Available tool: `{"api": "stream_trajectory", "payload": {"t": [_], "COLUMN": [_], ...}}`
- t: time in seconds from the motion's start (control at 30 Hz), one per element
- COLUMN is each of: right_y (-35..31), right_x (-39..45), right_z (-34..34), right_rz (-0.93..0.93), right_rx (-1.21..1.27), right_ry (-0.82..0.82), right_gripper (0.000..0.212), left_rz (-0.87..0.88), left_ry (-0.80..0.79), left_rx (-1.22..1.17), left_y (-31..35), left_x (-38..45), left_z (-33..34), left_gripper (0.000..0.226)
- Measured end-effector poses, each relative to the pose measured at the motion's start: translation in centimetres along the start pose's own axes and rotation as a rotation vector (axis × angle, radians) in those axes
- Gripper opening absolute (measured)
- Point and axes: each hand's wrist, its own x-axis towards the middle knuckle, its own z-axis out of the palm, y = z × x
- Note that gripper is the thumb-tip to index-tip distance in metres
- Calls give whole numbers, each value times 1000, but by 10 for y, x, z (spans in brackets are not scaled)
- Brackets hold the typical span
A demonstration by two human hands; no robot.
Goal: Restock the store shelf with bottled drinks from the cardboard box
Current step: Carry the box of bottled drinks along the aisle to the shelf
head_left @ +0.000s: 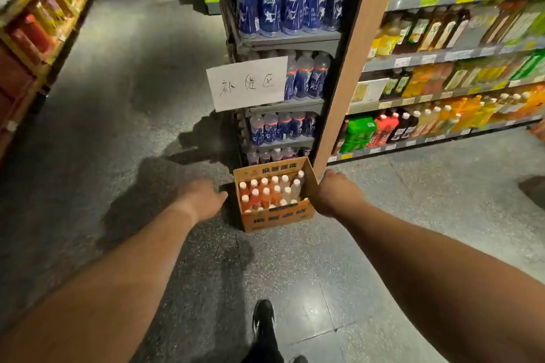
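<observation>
An orange cardboard box (277, 217) stands open on the floor at the foot of the end shelf (290, 38). Inside it are several white-capped bottles (265, 192), orange and pink ones on the left and pale ones on the right. My left hand (203, 200) reaches toward the box's left side with fingers stretched out, a small gap short of it and holding nothing. My right hand (333, 191) lies against the box's right wall; its fingers are hidden behind the knuckles. The end shelf holds rows of blue-labelled bottles (298, 6).
A white handwritten paper sign (247, 82) hangs on the end shelf. A brown post (354, 62) separates it from long drink shelves (442, 54) on the right. More shelving (35, 38) lines the aisle's left side. My black shoe (263, 321) is on the grey floor behind the box.
</observation>
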Motion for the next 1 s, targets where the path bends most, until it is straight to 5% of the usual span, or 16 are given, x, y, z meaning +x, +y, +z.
{"api": "stream_trajectory", "payload": {"t": [0.47,0.83,1.0], "right_y": [13,65,105], "right_x": [271,465,548], "right_z": [70,251,356], "right_rz": [43,26,-2], "right_rx": [-112,-232,-296], "right_ry": [-148,-191,-200], "right_gripper": [57,53,81], "left_rz": [-228,-412,-519], "left_ry": [-52,-19,-69], "left_rx": [-67,-204,-299], "left_y": [53,49,38], "left_x": [258,444,515], "left_z": [87,256,357], "left_gripper": [55,60,65]}}
